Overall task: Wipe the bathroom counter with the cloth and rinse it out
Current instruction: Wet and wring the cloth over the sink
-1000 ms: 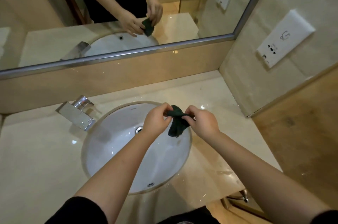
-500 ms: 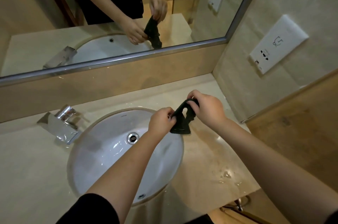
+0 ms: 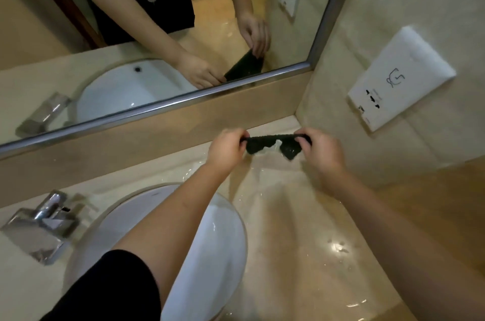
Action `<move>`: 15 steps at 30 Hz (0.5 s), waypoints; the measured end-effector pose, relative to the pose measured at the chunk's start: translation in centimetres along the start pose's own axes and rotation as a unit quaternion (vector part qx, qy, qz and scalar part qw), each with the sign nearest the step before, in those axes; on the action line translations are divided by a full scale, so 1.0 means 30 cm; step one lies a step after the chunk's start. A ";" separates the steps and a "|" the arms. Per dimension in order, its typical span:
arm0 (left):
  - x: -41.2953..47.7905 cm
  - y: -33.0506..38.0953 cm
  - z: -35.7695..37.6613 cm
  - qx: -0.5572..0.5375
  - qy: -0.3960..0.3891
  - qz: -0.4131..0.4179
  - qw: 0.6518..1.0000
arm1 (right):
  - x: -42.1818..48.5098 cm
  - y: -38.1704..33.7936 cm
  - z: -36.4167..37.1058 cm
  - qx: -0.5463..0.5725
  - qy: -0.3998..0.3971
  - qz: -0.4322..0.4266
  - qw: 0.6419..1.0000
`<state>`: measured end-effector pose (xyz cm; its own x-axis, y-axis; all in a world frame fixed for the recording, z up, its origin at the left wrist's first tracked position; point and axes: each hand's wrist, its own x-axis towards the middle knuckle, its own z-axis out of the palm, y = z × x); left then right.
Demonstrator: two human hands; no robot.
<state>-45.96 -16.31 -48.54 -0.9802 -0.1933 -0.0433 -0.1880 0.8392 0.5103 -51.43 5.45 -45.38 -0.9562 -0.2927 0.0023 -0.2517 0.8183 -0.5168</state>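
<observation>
1. Wall outlet plate [image 3: 401, 78]: small printed symbol, no legible text.
2. Left hand [image 3: 227, 148] and right hand [image 3: 322, 150] each pinch one end of the dark cloth [image 3: 273, 144], both forearms extended.
3. Cloth stretched between them over the wet counter [image 3: 301, 215], back right corner, past the sink [image 3: 223, 236].

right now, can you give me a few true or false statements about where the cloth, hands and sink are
1. Both hands hold the dark cloth. True: left hand and right hand grip opposite ends.
2. The cloth is over the sink. False: it is over the counter, near the back corner.
3. Water runs from the faucet. False: none shows.
4. The counter looks wet. True.
</observation>
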 end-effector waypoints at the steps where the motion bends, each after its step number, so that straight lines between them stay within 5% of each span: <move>1: 0.024 0.005 0.009 0.003 0.001 0.012 1.000 | 0.021 0.010 0.004 0.005 0.007 0.009 1.000; 8: -0.010 -0.088 0.207 0.161 -0.147 0.057 0.974 | -0.001 0.192 0.221 -0.066 -0.137 -0.020 0.988; 15: -0.022 -0.086 0.332 0.109 -0.086 0.053 0.989 | -0.047 0.216 0.361 -0.092 -0.155 -0.023 0.983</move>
<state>-45.46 -13.27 -58.38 -0.9877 -0.0244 -0.1547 -0.0741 0.9431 0.3243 -50.07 5.81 -58.00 -0.8590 -0.4450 -0.2532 -0.3436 0.8677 -0.3592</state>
